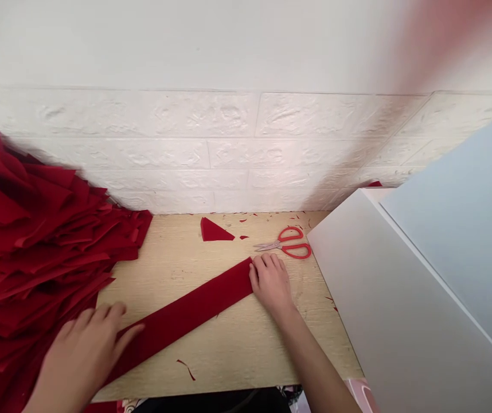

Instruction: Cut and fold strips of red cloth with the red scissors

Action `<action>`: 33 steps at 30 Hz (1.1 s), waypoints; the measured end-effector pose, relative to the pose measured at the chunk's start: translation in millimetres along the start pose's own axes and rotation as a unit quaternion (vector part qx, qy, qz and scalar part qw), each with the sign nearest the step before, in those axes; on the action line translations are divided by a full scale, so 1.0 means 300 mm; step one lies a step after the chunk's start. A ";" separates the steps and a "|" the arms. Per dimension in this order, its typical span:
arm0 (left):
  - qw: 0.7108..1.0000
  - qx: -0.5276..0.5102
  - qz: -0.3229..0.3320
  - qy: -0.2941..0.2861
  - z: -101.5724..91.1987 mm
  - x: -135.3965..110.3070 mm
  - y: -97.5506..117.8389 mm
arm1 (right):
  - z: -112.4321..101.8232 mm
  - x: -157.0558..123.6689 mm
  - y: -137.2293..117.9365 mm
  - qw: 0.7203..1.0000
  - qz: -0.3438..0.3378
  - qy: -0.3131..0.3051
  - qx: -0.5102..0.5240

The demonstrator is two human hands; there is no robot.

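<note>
A long strip of dark red fabric (186, 312) lies slantwise across the wooden tabletop, its far end up to the right. At that end my right hand (270, 281) grips the strip's edge, fingers bent and close together. My left hand (86, 350), slightly blurred, is over the near end with thumb and fingers spread; whether it touches the fabric is hard to tell. Scissors with red handles (295, 249) rest just beyond my right hand, their blades pointing left. A small red fabric offcut (215, 229) sits near the wall.
A large heap of red fabric pieces (35, 246) fills the left side. To the right stands a white box-like object (349, 275) with a pale blue panel (465, 229). The white brick-patterned wall (211, 120) closes the back. Small red scraps (186, 370) dot the tabletop (229, 361).
</note>
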State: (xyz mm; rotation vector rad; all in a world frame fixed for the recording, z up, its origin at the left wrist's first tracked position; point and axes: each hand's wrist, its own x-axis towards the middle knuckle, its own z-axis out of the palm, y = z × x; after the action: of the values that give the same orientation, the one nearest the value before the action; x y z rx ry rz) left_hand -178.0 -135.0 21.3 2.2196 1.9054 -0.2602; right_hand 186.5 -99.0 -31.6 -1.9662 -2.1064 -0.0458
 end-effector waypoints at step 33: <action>0.865 -0.424 0.253 0.090 0.051 0.540 0.598 | 0.019 0.091 -0.016 0.940 0.104 0.075 0.317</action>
State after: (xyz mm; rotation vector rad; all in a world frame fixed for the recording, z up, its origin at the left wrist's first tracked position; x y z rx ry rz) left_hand 23.7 -11.0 -29.1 1.9941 1.0628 0.7457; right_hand 179.6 -71.7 -30.6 -1.6974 -1.5389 0.4508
